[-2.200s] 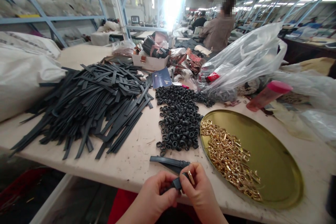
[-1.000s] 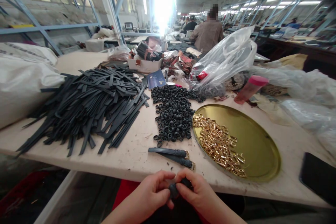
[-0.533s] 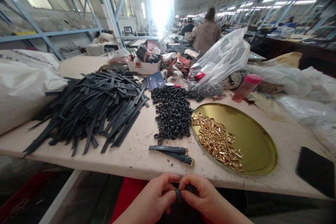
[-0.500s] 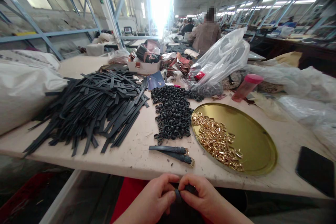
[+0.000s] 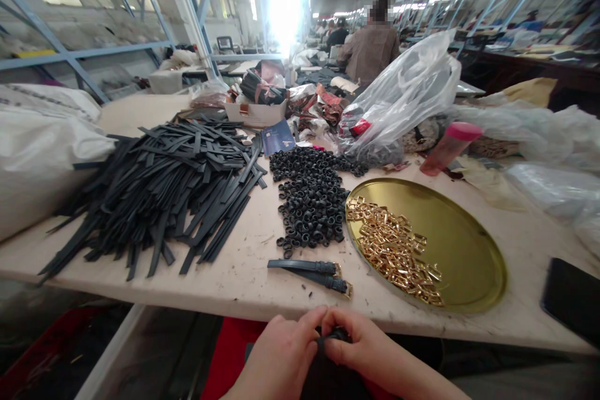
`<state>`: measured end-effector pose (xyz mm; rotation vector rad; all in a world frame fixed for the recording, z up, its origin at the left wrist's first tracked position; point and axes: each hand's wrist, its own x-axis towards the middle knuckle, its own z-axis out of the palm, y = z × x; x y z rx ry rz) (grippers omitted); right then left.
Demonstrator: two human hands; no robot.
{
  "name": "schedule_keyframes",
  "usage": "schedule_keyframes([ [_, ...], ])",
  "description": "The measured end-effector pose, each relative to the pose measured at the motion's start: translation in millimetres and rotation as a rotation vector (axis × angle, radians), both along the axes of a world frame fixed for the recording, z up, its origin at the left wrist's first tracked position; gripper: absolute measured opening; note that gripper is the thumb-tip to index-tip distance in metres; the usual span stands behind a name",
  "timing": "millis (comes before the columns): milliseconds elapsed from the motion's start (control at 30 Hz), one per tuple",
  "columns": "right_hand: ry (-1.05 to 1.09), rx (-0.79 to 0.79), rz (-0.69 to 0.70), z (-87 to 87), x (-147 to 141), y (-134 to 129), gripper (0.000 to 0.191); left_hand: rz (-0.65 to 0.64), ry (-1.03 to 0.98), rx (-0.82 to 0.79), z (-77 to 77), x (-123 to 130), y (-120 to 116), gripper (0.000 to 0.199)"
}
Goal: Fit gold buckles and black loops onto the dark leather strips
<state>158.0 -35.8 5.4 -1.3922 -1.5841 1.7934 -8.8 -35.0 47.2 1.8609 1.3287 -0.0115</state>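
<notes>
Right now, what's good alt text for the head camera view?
A person's right hand pinches a dark piece at the edge of a table, left hand close against it, its grip partly hidden. Beyond lie two dark straps with gold buckles, then black strips heaped left, small black loops in the middle, and a gold tray of gold metal pieces right.
</notes>
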Motion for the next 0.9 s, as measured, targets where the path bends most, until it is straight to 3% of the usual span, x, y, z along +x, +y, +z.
schedule_keyframes([
  [100, -0.098, 0.150, -0.039, -0.3, -3, 2, 0.002, 0.125, -0.092, -0.083, -8.2, -5, 5, 0.035],
  [267, -0.110, 0.167, 0.006, 6.2, -2, 8, 0.008, 0.119, -0.185, -0.253, -6.5, -20, 13, 0.016],
  [400, -0.112, 0.225, 0.089, 12.1, 3, 7, 0.013, 0.151, -0.235, -0.318, -5.4, -23, 14, 0.017],
  [567, -0.229, 0.383, 0.158, 6.0, 1, -2, 0.016, 0.124, -0.249, -0.294, -13.1, -12, 13, 0.023],
  [700, -0.169, 0.495, 0.165, -1.1, -2, -5, 0.021, 0.100, -0.283, -0.268, -14.8, -9, 13, 0.022],
  [900, -0.290, 0.659, 0.144, -13.9, -1, -4, 0.029, -0.024, -0.110, -0.109, -7.9, -11, 17, 0.026],
])
